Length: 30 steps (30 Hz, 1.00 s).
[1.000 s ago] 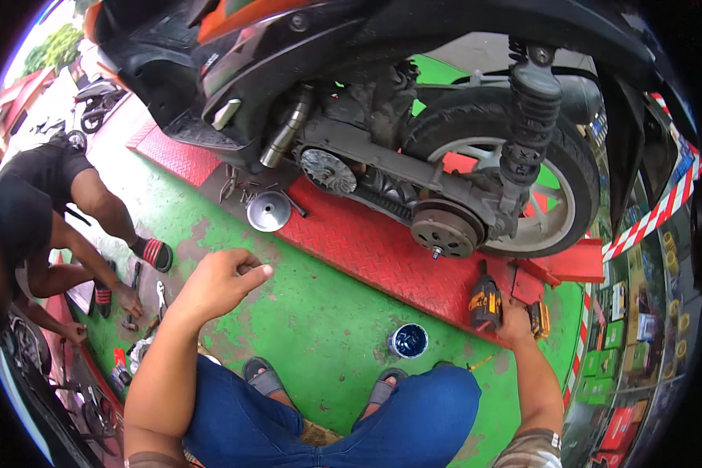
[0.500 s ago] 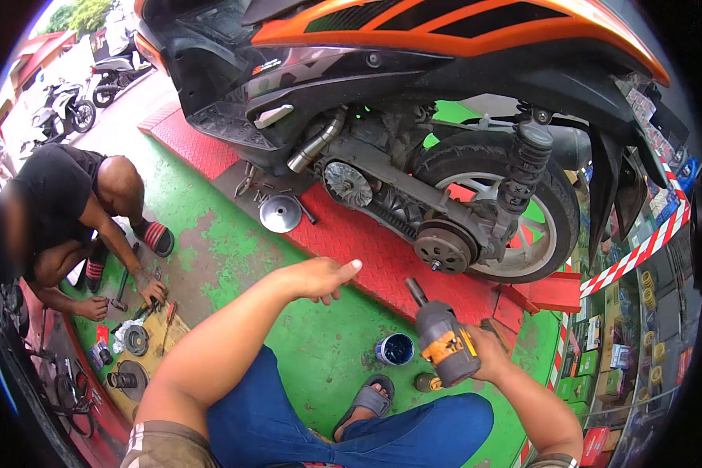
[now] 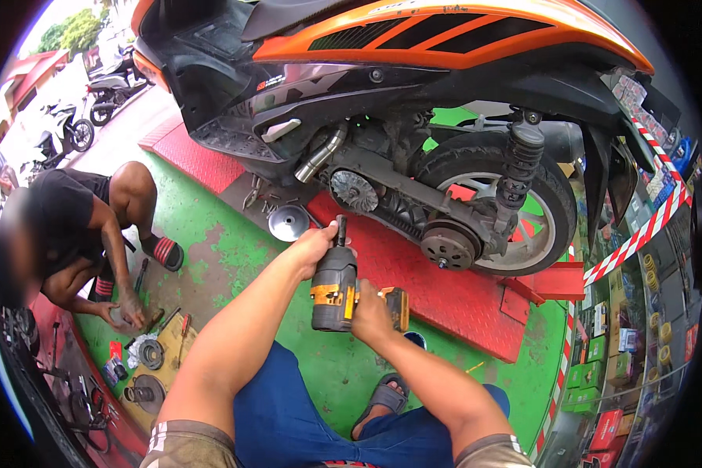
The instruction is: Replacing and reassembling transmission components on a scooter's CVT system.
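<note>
My right hand [image 3: 370, 312] grips the handle of a black-and-yellow cordless impact wrench [image 3: 331, 304], held upright over my lap. My left hand [image 3: 312, 249] is closed at its front end, by a dark socket [image 3: 342, 232]. Beyond them, the orange-and-black scooter [image 3: 460, 47] has its drive side exposed: a finned pulley [image 3: 353, 190] at the left and a round drilled clutch housing [image 3: 449, 248] by the rear wheel. A silver pulley disc [image 3: 287, 221] lies beside loose tools [image 3: 256, 195] on the red platform [image 3: 413, 296]. My right arm partly hides a small can [image 3: 416, 340].
At left a co-worker [image 3: 78, 234] crouches over tools and round parts [image 3: 152, 353] on a mat. A striped barrier [image 3: 632, 242] and shelves of boxed goods [image 3: 600, 359] line the right. Parked scooters [image 3: 74, 132] stand outside at upper left.
My right hand has lifted the impact wrench from the platform and brought it leftward to the middle. My left hand has risen and closed on its front end.
</note>
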{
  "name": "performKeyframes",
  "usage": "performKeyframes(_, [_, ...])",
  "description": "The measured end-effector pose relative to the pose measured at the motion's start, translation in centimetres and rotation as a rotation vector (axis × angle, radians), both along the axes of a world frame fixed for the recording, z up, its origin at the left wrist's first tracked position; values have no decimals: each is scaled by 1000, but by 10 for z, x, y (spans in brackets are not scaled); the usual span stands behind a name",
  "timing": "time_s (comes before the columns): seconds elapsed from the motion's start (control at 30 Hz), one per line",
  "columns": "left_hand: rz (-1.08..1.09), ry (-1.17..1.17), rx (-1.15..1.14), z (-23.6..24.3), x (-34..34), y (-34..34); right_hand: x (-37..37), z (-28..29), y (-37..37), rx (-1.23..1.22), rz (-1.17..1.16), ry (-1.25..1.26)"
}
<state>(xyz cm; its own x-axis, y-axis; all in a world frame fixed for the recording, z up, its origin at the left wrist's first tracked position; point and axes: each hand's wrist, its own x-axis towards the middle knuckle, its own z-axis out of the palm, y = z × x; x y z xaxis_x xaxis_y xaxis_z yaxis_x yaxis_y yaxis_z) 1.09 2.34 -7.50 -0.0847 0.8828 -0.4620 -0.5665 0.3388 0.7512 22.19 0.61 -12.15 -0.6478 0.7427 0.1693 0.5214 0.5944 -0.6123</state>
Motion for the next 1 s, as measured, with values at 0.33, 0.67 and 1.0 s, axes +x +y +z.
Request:
performKeyframes(0.33, [-183,313,-47,-21,-49,49,-72,-37,0,-23,-184,159])
performKeyframes(0.67, [-163,566,-48,-45,-78,95,-109,-63,34,-106,-272,127])
performKeyframes(1.0, [-134,677,38,-51,-87,115,-120,-64,50,-71,-285,117])
